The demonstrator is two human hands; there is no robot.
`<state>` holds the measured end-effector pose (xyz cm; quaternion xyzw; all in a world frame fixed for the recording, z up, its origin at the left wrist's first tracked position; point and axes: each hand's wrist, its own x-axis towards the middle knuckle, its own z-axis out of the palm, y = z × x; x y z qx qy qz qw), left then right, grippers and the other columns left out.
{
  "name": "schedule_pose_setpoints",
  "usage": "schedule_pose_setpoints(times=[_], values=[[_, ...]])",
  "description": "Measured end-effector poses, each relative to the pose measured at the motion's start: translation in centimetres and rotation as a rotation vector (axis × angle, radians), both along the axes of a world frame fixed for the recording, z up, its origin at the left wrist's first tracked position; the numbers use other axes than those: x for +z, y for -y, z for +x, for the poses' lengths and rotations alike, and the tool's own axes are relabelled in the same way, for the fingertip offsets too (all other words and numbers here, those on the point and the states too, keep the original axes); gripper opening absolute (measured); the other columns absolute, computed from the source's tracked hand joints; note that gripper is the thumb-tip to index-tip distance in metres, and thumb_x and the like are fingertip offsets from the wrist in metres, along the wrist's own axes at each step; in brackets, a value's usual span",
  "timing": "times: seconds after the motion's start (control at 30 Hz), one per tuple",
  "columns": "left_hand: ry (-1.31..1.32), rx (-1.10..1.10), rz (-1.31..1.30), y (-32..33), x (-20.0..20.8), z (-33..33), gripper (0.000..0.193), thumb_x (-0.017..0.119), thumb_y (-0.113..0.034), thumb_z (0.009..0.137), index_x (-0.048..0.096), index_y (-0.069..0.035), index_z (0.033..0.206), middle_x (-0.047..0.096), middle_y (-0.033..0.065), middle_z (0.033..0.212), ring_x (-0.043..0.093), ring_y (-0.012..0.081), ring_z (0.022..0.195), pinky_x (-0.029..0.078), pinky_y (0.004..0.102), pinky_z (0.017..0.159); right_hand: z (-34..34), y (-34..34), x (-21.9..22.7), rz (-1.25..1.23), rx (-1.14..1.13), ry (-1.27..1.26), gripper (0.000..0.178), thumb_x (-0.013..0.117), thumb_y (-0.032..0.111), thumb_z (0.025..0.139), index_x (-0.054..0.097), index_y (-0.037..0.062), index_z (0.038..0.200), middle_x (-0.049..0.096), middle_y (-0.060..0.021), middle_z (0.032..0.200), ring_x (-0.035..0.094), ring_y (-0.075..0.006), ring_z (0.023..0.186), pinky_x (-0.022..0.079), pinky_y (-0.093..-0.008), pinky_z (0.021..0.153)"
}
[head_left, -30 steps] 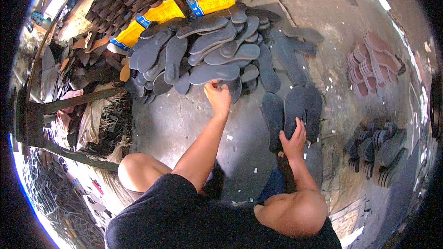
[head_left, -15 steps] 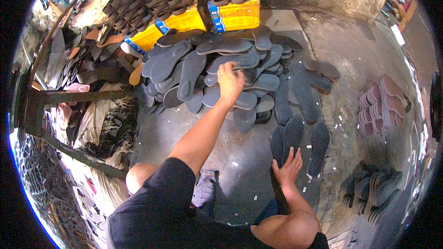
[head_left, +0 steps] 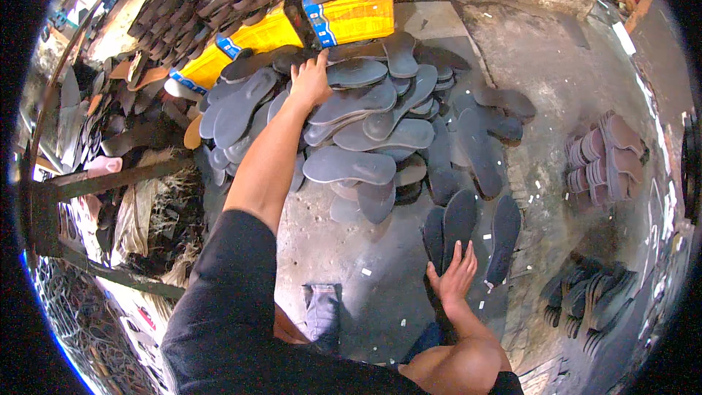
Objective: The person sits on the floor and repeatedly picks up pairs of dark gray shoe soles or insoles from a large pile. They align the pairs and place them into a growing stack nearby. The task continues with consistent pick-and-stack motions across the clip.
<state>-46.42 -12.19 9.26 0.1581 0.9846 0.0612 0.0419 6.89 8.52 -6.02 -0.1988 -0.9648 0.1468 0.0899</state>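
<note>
Has the left hand (head_left: 311, 82) over the far part of the heaped grey soles (head_left: 352, 107); cannot tell, with the underside hidden, whether clamped on any. Rests the right hand (head_left: 455, 278), spread and unclenched, on the near end of a dark sole (head_left: 460, 216) on the floor (head_left: 307, 238), as if steadying it beside a neighbouring sole (head_left: 433, 230). Looks long, matte and slim-waisted, rounded at the far end.
</note>
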Motion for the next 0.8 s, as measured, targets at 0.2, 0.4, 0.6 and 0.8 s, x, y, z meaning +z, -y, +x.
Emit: schedule_pose_setpoints(times=[0.2,0.4,0.6,0.8], values=[[-0.019,0.202,0.627,-5.0,0.4,2.6,0.112,0.081,-0.053,0.076,0.02,-0.022,0.164,0.049,0.0375,0.141,0.051,0.0513,0.133,0.04,0.0549,0.115,0.2,0.0,-0.2,-0.001,0.003,0.007,0.098,0.079,0.051,0.082,0.035,0.0024,0.155,0.032,-0.0366,0.157,0.038,-0.0527,0.141,0.032,-0.0645,0.116],[0.112,0.266,0.399,-16.6,0.1,-2.2,0.105,0.076,-0.062,0.081,0.029,-0.015,0.162,0.049,0.0291,0.151,0.048,0.0438,0.14,0.04,0.051,0.116,-0.4,0.3,0.3,-0.054,0.027,0.016,0.1,0.081,0.045,0.079,0.032,0.003,0.156,0.034,-0.0353,0.155,0.039,-0.0515,0.14,0.031,-0.0626,0.116],[0.188,0.269,0.099,-21.7,-0.2,-0.3,0.102,0.083,-0.049,0.073,0.036,-0.012,0.156,0.064,0.0187,0.139,0.061,0.0343,0.132,0.049,0.0451,0.11,-0.2,0.1,0.6,-0.082,0.007,-0.001,0.1,0.08,0.047,0.081,0.031,0.0056,0.157,0.033,-0.0354,0.156,0.038,-0.0511,0.141,0.031,-0.0621,0.116],[0.068,-0.143,0.756,-19.1,-0.2,14.0,0.078,0.073,-0.02,0.079,0.046,-0.017,0.152,0.058,0.0277,0.134,0.06,0.0461,0.121,0.05,0.0508,0.104,1.0,-0.5,-0.5,-0.129,-0.034,0.042,0.094,0.071,0.057,0.088,0.034,0.0081,0.159,0.029,-0.0335,0.161,0.034,-0.0499,0.146,0.027,-0.0632,0.119]])
